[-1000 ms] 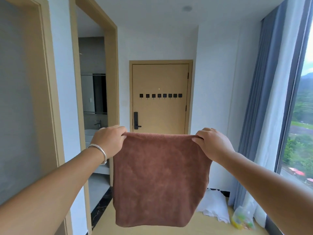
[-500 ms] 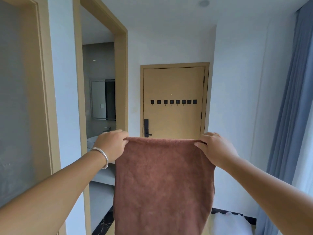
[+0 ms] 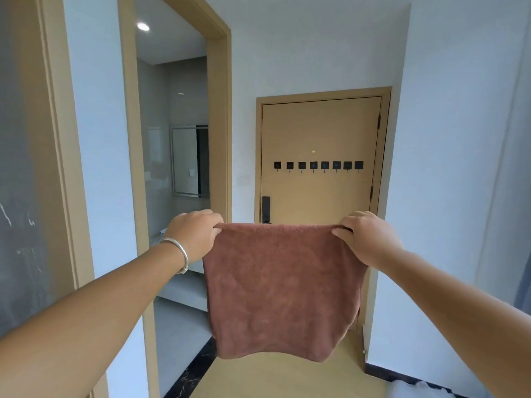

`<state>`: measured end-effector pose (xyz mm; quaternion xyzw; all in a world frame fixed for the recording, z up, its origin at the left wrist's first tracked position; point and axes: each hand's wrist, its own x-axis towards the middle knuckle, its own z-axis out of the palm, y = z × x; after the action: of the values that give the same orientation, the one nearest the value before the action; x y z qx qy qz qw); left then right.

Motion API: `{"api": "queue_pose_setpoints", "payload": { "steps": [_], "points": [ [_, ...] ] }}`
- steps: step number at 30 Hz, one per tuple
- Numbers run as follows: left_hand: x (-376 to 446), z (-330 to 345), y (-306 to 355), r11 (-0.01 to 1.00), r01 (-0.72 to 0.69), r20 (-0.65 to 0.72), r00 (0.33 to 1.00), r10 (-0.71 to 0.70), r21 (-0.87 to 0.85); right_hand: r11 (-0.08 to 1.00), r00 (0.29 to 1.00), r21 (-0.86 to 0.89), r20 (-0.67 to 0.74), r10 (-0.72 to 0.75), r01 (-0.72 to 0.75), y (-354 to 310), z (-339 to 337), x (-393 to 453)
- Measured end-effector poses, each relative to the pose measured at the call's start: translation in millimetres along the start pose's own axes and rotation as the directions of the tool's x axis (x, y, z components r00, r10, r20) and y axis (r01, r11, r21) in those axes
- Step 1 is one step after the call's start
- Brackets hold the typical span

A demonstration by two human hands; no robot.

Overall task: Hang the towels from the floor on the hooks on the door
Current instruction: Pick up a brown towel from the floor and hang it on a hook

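A brown towel (image 3: 283, 291) hangs spread out in front of me, held up by its top edge. My left hand (image 3: 195, 235), with a silver bangle on the wrist, grips the top left corner. My right hand (image 3: 366, 238) pinches the top right corner. Straight ahead is a tan door (image 3: 319, 133) with a row of several small black hooks (image 3: 318, 165) across its middle, all bare. The towel hides the lower part of the door.
An open doorway (image 3: 178, 168) on the left leads to a bathroom with a mirror (image 3: 189, 162). The door has a black lock handle (image 3: 265, 208) at its left. White cloth (image 3: 413, 390) lies on the floor at the bottom right. White walls flank the passage.
The view has swung left and come nearer the door, which now sits further right and larger. The curtain and window have left the frame. Both hands keep holding the towel spread.
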<state>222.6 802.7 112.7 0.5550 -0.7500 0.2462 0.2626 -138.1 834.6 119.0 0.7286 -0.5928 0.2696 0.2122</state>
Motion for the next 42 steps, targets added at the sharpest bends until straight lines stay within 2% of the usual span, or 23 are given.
{"api": "queue_pose_setpoints", "payload": {
  "steps": [9,16,25,33,42],
  "points": [
    [88,103,-54,1.000,-0.021,-0.004,1.000,0.021,-0.010,0.999,0.997,-0.041,0.075,-0.001,0.004,9,91,93],
    [175,180,-116,0.996,-0.028,-0.033,0.999,0.025,-0.080,0.998,0.999,-0.052,0.049,0.021,-0.019,6,156,197],
    [257,277,-165,0.992,-0.040,-0.025,0.999,0.038,-0.116,0.995,0.995,-0.092,0.086,0.045,-0.037,20,256,285],
    [350,372,-178,0.998,-0.048,0.031,0.998,0.049,-0.041,0.998,0.997,-0.063,0.072,0.029,-0.024,72,351,379],
    [496,465,-165,0.999,-0.048,-0.010,0.999,0.048,-0.002,1.000,0.999,0.016,0.039,-0.010,0.009,172,444,515]
  ]
}}
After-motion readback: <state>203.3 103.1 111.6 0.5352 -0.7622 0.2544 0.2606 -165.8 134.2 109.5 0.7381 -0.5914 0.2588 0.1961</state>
